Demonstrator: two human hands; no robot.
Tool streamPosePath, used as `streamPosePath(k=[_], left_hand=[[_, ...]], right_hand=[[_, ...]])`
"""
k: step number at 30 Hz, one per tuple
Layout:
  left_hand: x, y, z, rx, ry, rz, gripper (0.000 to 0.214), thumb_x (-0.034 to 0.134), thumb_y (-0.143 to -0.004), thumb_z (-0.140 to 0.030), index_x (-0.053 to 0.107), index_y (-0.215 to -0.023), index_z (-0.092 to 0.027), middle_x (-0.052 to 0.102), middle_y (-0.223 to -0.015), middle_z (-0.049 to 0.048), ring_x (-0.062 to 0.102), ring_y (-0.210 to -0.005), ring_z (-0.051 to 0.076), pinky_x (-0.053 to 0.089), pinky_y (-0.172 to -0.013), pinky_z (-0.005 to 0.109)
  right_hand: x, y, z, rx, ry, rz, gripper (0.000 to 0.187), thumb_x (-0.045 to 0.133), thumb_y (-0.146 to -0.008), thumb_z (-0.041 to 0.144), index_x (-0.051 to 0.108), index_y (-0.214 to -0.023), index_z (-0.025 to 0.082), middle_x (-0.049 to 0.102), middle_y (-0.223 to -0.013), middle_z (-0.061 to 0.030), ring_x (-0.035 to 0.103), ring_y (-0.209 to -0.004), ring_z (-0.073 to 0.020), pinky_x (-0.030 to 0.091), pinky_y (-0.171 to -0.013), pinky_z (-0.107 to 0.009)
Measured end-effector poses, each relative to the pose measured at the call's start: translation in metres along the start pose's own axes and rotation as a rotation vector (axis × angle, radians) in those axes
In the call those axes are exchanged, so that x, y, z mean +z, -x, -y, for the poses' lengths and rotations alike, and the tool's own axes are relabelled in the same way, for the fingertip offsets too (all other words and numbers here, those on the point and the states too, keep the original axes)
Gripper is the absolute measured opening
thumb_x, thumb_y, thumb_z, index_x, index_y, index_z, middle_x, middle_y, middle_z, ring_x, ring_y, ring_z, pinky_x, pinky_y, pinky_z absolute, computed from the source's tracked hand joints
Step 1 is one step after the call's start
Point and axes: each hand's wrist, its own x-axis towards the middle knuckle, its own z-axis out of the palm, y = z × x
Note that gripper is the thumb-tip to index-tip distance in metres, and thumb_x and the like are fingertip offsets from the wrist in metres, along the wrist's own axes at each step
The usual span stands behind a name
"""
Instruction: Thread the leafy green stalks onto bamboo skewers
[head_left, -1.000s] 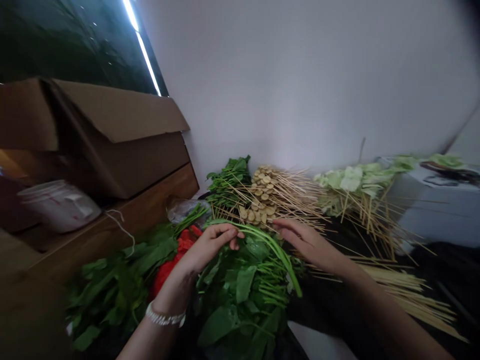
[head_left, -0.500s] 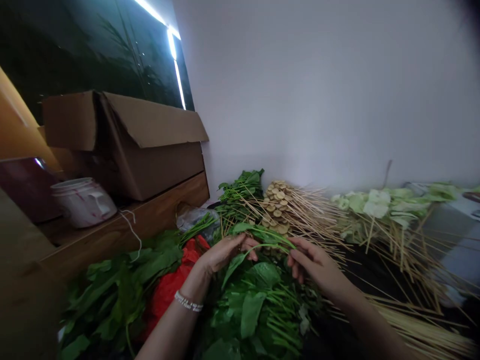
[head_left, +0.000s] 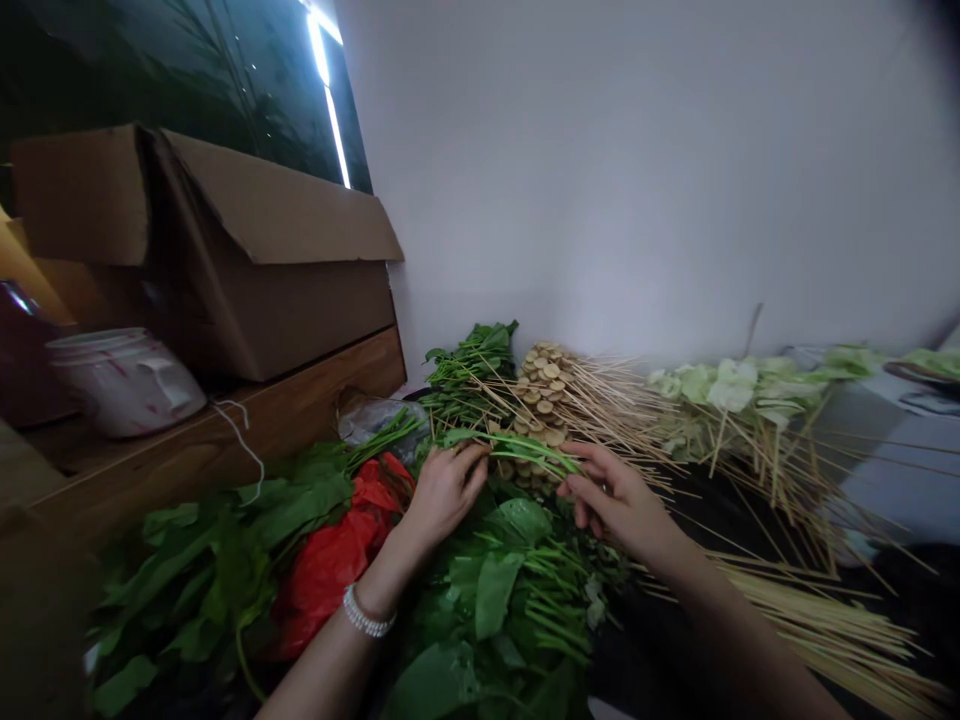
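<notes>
My left hand (head_left: 444,490), with a beaded bracelet on the wrist, and my right hand (head_left: 611,493) together grip a small bunch of green leafy stems (head_left: 517,446), one hand at each end, just above a heap of loose green leaves (head_left: 502,590). Both hands have their fingers curled round the stems. Right behind the bunch lie skewers of sliced brown mushroom (head_left: 546,395) and skewers of dark greens (head_left: 469,375).
A red plastic bag (head_left: 334,560) and more leaves (head_left: 202,570) lie at the left. Skewered pale cabbage (head_left: 731,390) and bare bamboo sticks (head_left: 825,620) lie at the right. An open cardboard box (head_left: 255,250) and a white tub (head_left: 124,380) stand on a wooden ledge.
Both hands have lifted a thin bunch of stems off the leaf heap and drawn it toward the skewer pile. The view has swung slightly.
</notes>
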Motion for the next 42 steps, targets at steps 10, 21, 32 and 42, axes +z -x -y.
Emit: streamPosePath(k=[10, 21, 32, 42], left_hand=[[-0.001, -0.001, 0.004, -0.003, -0.237, -0.208, 0.019, 0.05, -0.087, -0.022, 0.069, -0.087, -0.02, 0.071, -0.075, 0.0067, 0.063, -0.068, 0.019, 0.043, -0.072, 0.032], [-0.013, -0.011, 0.018, -0.509, 0.487, -0.674, 0.018, 0.037, -0.086, -0.028, 0.047, -0.073, -0.022, 0.046, -0.061, -0.0037, 0.046, -0.053, 0.012, 0.037, -0.05, 0.023], [0.011, 0.021, -0.039, 0.459, -0.048, -0.374, 0.027, 0.063, -0.089, -0.016, 0.064, -0.115, -0.022, 0.063, -0.102, 0.0068, 0.062, -0.084, 0.014, 0.05, -0.068, 0.022], [0.003, 0.013, -0.039, 0.508, -0.226, -0.103, 0.013, 0.051, -0.097, -0.023, 0.06, -0.104, -0.017, 0.066, -0.092, 0.0048, 0.055, -0.078, 0.017, 0.046, -0.068, 0.029]], right_hand=[[0.002, -0.001, -0.011, 0.045, 0.146, 0.133, 0.032, 0.06, -0.083, 0.05, 0.05, -0.071, 0.022, 0.063, -0.056, 0.0037, 0.056, -0.042, -0.0121, 0.039, -0.042, -0.024], [0.003, 0.002, -0.002, 0.141, -0.146, 0.085, 0.038, 0.066, -0.078, 0.055, 0.052, -0.081, 0.02, 0.064, -0.063, 0.0037, 0.057, -0.045, -0.0099, 0.038, -0.036, -0.019], [0.027, 0.013, -0.002, 0.067, -0.249, 0.219, 0.039, 0.068, -0.079, 0.054, 0.052, -0.088, 0.019, 0.064, -0.07, 0.0022, 0.061, -0.056, -0.0123, 0.047, -0.043, -0.021], [0.037, 0.017, -0.013, -0.007, -0.063, 0.144, 0.033, 0.059, -0.085, 0.052, 0.049, -0.087, 0.02, 0.061, -0.072, 0.002, 0.061, -0.055, -0.0128, 0.046, -0.04, -0.021]])
